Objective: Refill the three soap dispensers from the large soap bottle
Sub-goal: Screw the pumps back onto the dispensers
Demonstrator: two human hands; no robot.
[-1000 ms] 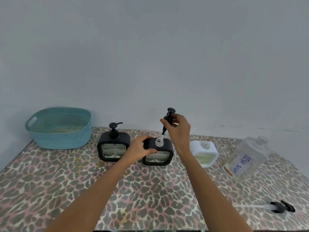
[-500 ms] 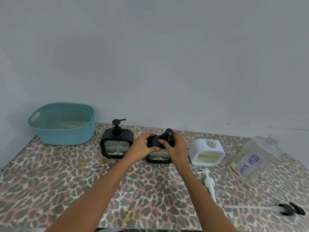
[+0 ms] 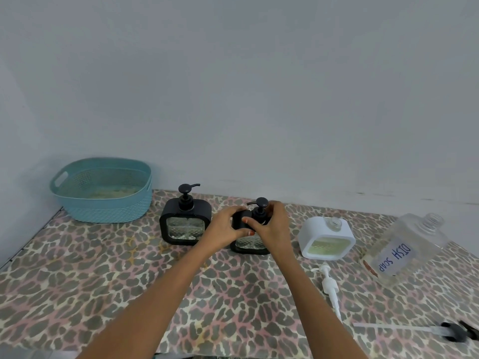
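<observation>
**Q:** How should the pump be seated?

**A:** The left hand (image 3: pixel 225 228) grips the middle black dispenser (image 3: pixel 250 243) at table centre. The right hand (image 3: pixel 272 229) is curled round its pump (image 3: pixel 260 211). Steady the body, keep the pump upright and turn until snug.

**Q:** Item count?

**A:** One basket (image 3: pixel 103 200). Three dispensers: left black dispenser (image 3: pixel 185 229), the middle one, white dispenser (image 3: pixel 326 238). One white loose pump (image 3: pixel 329 283), one large soap bottle (image 3: pixel 404 248), one black loose pump (image 3: pixel 453 331).

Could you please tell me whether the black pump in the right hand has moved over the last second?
Yes: the pump has come down from above the middle dispenser and now sits in its neck.
</observation>
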